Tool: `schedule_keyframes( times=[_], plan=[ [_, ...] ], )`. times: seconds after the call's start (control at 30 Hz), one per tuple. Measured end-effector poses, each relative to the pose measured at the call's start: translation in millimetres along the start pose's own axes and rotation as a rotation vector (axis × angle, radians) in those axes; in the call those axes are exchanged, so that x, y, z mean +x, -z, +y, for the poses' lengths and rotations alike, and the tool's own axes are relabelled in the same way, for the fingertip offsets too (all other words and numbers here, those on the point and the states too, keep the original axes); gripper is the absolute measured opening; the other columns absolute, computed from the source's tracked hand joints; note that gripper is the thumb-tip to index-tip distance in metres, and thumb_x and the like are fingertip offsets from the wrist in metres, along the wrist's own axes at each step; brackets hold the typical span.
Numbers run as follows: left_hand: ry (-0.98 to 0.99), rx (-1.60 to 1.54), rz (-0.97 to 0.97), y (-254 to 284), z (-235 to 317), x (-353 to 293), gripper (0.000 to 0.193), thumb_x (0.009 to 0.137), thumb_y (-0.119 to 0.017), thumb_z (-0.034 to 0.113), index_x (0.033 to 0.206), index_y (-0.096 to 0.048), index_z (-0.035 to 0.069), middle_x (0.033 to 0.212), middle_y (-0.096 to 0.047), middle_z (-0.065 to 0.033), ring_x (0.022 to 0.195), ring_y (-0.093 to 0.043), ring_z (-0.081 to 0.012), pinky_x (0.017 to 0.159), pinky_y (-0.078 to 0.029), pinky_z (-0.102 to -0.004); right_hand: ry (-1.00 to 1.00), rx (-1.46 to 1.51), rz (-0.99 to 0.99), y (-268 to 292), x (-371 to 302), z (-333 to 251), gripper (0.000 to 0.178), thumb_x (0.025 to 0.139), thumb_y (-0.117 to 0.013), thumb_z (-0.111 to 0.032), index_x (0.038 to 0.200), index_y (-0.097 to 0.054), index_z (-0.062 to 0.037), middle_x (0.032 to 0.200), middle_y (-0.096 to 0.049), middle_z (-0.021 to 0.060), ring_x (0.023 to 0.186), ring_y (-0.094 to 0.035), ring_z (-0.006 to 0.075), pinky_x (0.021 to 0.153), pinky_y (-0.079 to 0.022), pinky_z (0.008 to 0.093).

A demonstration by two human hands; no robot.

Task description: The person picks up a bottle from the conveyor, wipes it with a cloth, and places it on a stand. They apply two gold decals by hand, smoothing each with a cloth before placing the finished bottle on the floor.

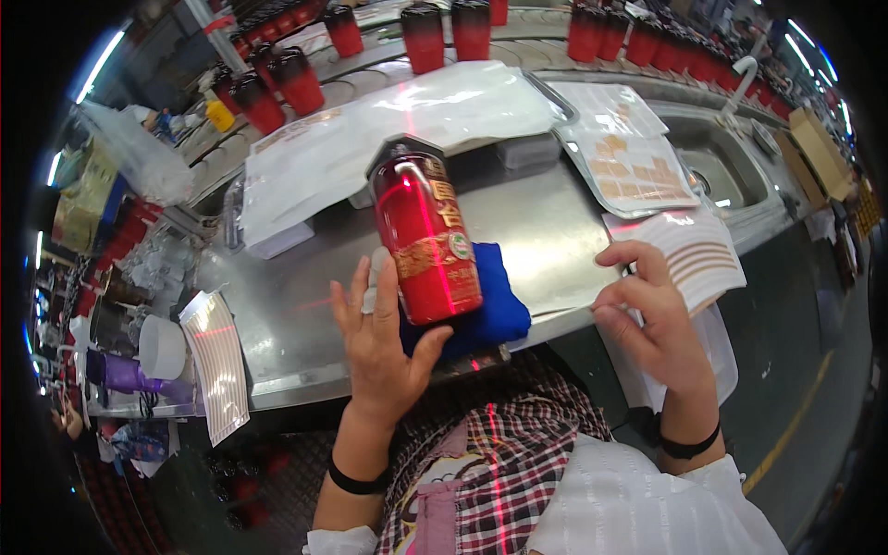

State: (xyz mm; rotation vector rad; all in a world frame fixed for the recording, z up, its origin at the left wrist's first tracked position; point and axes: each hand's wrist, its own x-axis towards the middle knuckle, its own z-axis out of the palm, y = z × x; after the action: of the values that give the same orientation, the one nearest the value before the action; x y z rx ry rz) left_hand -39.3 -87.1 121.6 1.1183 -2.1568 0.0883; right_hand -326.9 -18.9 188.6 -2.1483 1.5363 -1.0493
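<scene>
A glossy red bottle (428, 242) with a dark angular top and gold lettering lies tilted on a folded blue cloth (504, 294), its base toward me. My left hand (384, 347) is open beside the bottle's lower left side, fingers spread and thumb near the base; pale wraps cover parts of two fingers. Whether its fingertips touch the bottle I cannot tell. Right of the bottle and apart from it, my right hand (655, 319) is raised with fingers bent. Its thumb and a finger are pinched together, and what lies between them is too small to make out.
Behind the bottle, white sheets (388, 116) cover a raised tray on the metal table (314, 319). Printed transfer sheets (698, 254) lie at the right, near a sink (721, 166). A striped strip sheet (215, 361) hangs over the left edge. Red-black bottles (424, 37) line the back.
</scene>
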Motion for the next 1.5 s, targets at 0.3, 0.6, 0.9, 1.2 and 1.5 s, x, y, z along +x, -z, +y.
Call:
schedule_keyframes(
  times=[0.3,0.6,0.9,1.2,1.5],
  plan=[
    [0.102,-0.482,0.050,19.4,25.7,8.0,0.028,0.092,-0.063,0.029,0.103,-0.064,0.003,0.141,-0.044,-0.0240,0.135,-0.031,-0.0422,0.112,-0.022,-0.0486,0.225,0.145,-0.138,-42.1,44.4,-46.0,0.010,0.082,-0.069,-0.008,0.087,-0.061,-0.0039,0.113,-0.053,0.0161,0.106,-0.048,0.0338,0.092,-0.039,0.0409],
    [0.348,-0.543,0.131,6.6,13.8,-5.2,0.016,0.090,-0.064,0.019,0.085,-0.061,0.004,0.134,-0.049,-0.0272,0.128,-0.038,-0.0413,0.108,-0.026,-0.0481,0.087,0.181,-0.086,-76.7,48.2,-24.7,0.011,0.085,-0.067,-0.010,0.085,-0.059,-0.0023,0.111,-0.053,0.0163,0.107,-0.049,0.0333,0.093,-0.040,0.0400],
    [0.488,-0.696,0.101,-4.1,4.5,-13.6,0.014,0.091,-0.062,0.017,0.087,-0.060,0.005,0.137,-0.050,-0.0238,0.124,-0.045,-0.0303,0.106,-0.030,-0.0403,0.048,0.208,-0.081,-86.0,50.6,-15.6,0.013,0.085,-0.068,-0.010,0.084,-0.059,-0.0014,0.110,-0.053,0.0164,0.103,-0.052,0.0305,0.089,-0.043,0.0373],
    [0.551,-0.817,0.063,-6.4,-1.0,-19.1,0.032,0.097,-0.056,0.023,0.118,-0.049,0.001,0.133,-0.046,-0.0173,0.124,-0.042,-0.0227,0.107,-0.031,-0.0365,0.034,0.195,-0.092,-84.8,51.2,-12.1,0.013,0.086,-0.068,-0.011,0.084,-0.060,-0.0009,0.110,-0.053,0.0172,0.102,-0.053,0.0295,0.087,-0.044,0.0358],
    [0.523,-0.884,0.151,-27.7,3.4,-13.2,0.053,0.091,-0.065,0.032,0.126,-0.044,-0.001,0.123,-0.046,-0.0172,0.119,-0.043,-0.0286,0.104,-0.032,-0.0392,-0.022,0.250,-0.087,-85.4,49.4,-14.9,0.013,0.085,-0.068,-0.011,0.083,-0.060,-0.0015,0.110,-0.053,0.0167,0.102,-0.054,0.0286,0.087,-0.044,0.0354]
  ],
)
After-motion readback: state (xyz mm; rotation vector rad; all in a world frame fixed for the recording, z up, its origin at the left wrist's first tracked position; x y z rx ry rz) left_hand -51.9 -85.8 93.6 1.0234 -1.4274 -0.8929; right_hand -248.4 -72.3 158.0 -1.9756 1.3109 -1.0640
